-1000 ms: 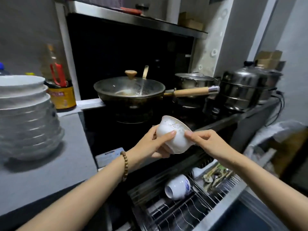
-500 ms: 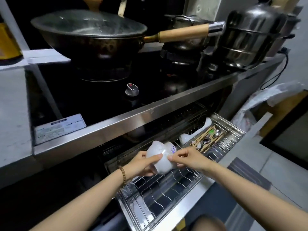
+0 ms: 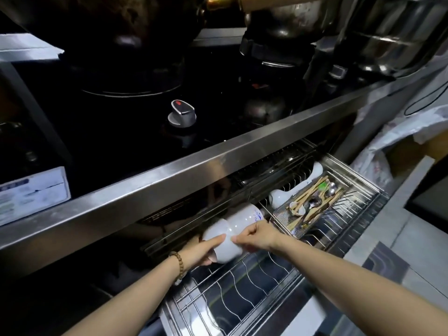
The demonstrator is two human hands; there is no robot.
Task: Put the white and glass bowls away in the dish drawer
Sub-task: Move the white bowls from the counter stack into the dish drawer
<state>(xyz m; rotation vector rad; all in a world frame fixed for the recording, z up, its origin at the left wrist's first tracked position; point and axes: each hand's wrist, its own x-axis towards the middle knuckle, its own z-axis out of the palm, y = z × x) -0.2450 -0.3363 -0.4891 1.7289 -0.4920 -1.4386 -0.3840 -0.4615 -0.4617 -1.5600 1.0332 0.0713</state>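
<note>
A white bowl (image 3: 224, 243) lies on its side at the back left of the open dish drawer (image 3: 242, 292), pressed against a second white bowl with blue marks (image 3: 244, 218). My left hand (image 3: 200, 252) grips the near bowl from the left and below, thumb across its wall. From the right, my right hand (image 3: 254, 236) pinches the same bowl's wall with thumb and fingertips. Both bowls rest on the drawer's wire rack under the steel counter edge. No glass bowl is in view.
A cutlery tray (image 3: 312, 207) with spoons and chopsticks sits in the drawer's right part, a white ladle (image 3: 286, 194) behind it. Above are the steel counter lip (image 3: 218, 161), a stove knob (image 3: 181, 113) and pots. A plastic bag (image 3: 378, 151) hangs at right.
Both hands carried the white bowl down from in front of the wok into the drawer and set it against the blue-marked bowl. The view tilted down and closer to the drawer.
</note>
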